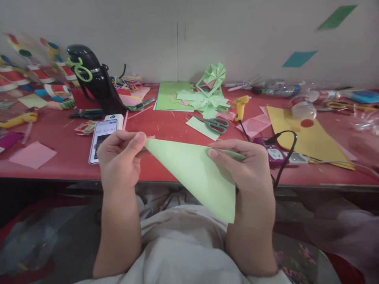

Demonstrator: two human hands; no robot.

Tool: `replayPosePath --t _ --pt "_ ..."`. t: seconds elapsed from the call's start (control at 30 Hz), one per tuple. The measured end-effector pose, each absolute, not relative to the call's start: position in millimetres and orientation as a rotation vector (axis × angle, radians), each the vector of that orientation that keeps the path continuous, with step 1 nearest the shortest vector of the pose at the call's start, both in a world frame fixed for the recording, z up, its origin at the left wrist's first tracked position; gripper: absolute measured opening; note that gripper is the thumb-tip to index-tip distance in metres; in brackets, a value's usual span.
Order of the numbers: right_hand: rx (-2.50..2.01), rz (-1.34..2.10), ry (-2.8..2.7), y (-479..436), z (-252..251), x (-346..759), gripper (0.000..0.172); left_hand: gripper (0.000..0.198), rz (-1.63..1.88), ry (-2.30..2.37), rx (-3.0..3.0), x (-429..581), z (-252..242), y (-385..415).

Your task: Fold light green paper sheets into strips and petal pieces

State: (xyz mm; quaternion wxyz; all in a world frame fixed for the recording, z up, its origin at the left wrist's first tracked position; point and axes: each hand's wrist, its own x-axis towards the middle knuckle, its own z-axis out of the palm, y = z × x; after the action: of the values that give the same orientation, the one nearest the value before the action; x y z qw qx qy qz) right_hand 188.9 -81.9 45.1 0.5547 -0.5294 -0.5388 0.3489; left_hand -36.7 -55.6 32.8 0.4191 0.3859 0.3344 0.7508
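Note:
I hold a light green paper folded into a triangle (198,173) in front of me, just below the edge of the red table (166,130). My left hand (120,159) pinches its upper left corner between thumb and fingers. My right hand (248,165) grips the right side, thumb on top along the upper edge. The triangle's lower point hangs down over my lap.
On the table lie a phone showing a timer (103,138), green-handled scissors (216,125), a yellow glue gun (240,106), folded green paper pieces (210,94), yellow (308,134) and pink sheets (32,154), a black stand (97,79), a plastic bottle (302,110) and a cable (284,154).

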Motion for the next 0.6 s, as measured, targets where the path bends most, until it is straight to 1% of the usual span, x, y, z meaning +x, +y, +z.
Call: replayPosePath --t 0.27,0.43,0.6 --pt "-1.252 0.786 -1.323 -81.6 45.2 190.8 0.015 0.024 1.774 0.9 1.059 -43.4 29.4 -53.5" --pt "-1.263 0.723 -1.404 -78.7 43.1 194.8 0.017 0.029 1.783 1.018 1.113 -44.1 28.3 -49.6" --pt "-1.249 0.7 -1.459 -74.7 43.2 199.0 0.017 0.03 1.776 1.043 1.159 -42.9 30.4 -50.6"
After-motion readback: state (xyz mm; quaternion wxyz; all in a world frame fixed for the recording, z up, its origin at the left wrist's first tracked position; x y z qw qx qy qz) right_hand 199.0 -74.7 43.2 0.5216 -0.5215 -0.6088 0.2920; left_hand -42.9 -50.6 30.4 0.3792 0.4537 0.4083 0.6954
